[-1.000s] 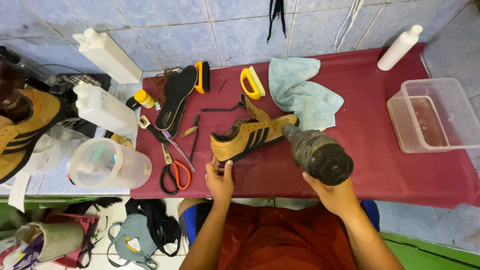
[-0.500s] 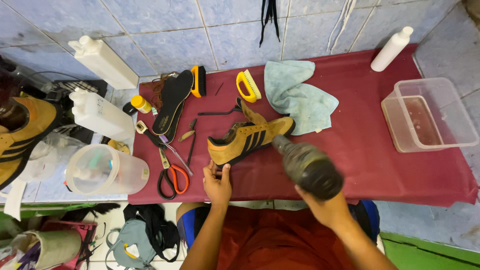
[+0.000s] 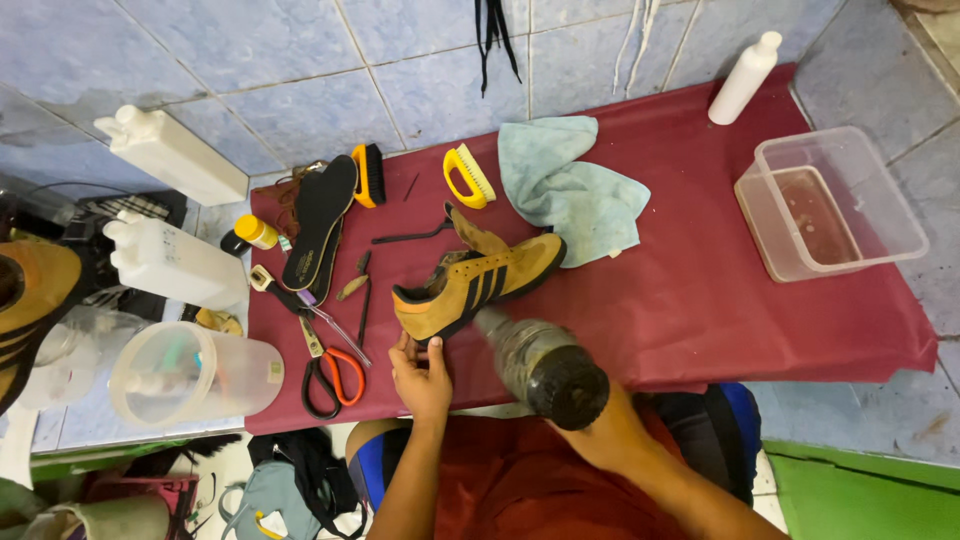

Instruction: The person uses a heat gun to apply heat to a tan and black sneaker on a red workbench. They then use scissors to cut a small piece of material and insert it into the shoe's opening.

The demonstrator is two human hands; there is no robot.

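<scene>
My left hand (image 3: 420, 375) pins the shoe (image 3: 478, 284) by its heel on the red mat (image 3: 720, 290); right hand (image 3: 600, 430) grips the heat gun (image 3: 540, 362) — nozzle at the sole edge. Mid-heating, I'd say — next needs a steady sweep along it.

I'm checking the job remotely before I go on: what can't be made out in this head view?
- Right hand: covered by the dark cylindrical heat tool; grip hidden.
- Tool's nozzle tip: blurred against the tan suede sneaker with black stripes.
- Left hand fingers: tucked at the sneaker's heel; contact unclear.
- Second tan shoe: cut off by the left edge.
</scene>
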